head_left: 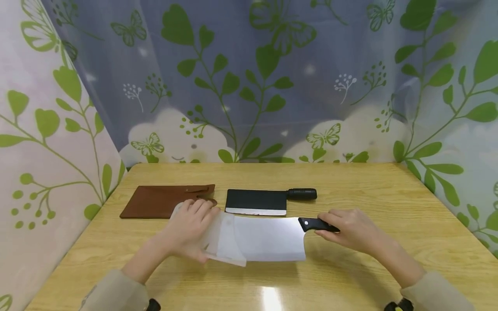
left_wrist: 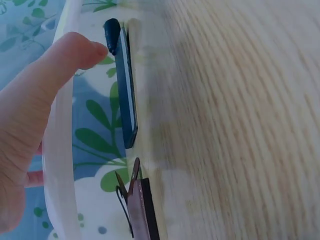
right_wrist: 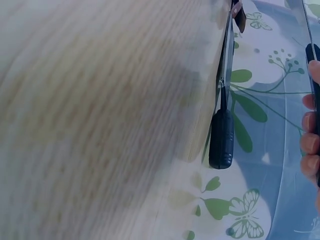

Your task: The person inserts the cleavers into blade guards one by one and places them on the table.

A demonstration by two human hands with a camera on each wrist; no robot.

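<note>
A cleaver with a broad silver blade (head_left: 272, 237) is held above the table, its black handle (head_left: 311, 224) gripped by my right hand (head_left: 352, 229). The far left part of that blade sits inside a translucent white blade cover (head_left: 227, 239). My left hand (head_left: 192, 229) holds the cover, fingers over its top edge and thumb at the lower edge. In the left wrist view the cover's pale edge (left_wrist: 61, 150) runs beside the thumb. The right wrist view shows curled fingertips (right_wrist: 311, 140) round the handle at the right border.
Behind the held cleaver lies a second cleaver with a dark blade (head_left: 254, 199) and black handle (head_left: 301, 194). To its left a brown leather sheath (head_left: 155, 202) lies flat on the wooden table (head_left: 330, 276). A leaf-patterned curtain (head_left: 241, 108) hangs behind the table.
</note>
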